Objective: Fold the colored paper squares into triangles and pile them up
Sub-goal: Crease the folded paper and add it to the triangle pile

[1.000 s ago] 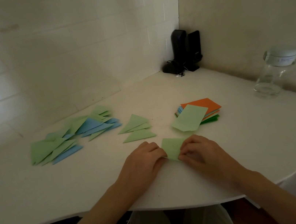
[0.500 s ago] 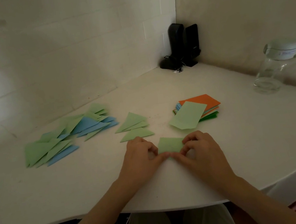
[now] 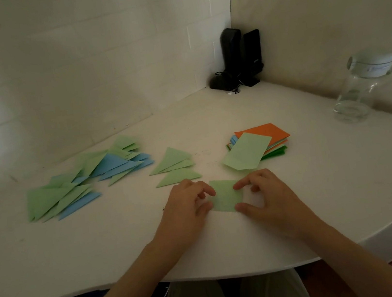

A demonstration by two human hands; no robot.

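Both hands, left hand [image 3: 185, 204] and right hand [image 3: 268, 194], pinch a green paper square [image 3: 226, 196] on the white corner surface [image 3: 298, 196] by tiled walls [image 3: 77, 77].

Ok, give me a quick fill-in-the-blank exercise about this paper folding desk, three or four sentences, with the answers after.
1. Both hands, left hand and right hand, hold one light ____ paper square.
2. The top sheet of the unfolded paper stack under the loose green sheet is ____.
3. The big pile of folded triangles mixes green with ____.
4. The clear glass jar stands at the desk's far ____ side.

Answers: green; orange; blue; right
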